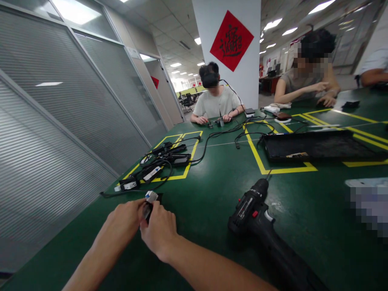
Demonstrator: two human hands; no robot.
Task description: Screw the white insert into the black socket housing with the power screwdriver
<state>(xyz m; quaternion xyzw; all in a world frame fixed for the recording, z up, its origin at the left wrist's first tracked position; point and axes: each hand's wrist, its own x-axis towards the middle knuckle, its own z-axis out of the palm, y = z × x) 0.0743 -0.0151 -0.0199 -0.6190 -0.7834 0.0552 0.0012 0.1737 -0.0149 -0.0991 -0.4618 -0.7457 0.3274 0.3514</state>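
My left hand point(123, 222) and my right hand point(159, 230) meet over the green table point(212, 194) near its left front. Both are closed around a small black and white device point(150, 200) with a bit of blue on it. Only its top end shows above my fingers. A black cordless drill point(253, 212) lies on the table to the right of my right hand, apart from it, with its bit pointing away from me.
A heap of black adapters and cables point(160, 161) lies in a yellow-taped square. A long black tray point(318, 146) sits at the right. Two people sit at the far side, handling small items. A glass partition runs along the left.
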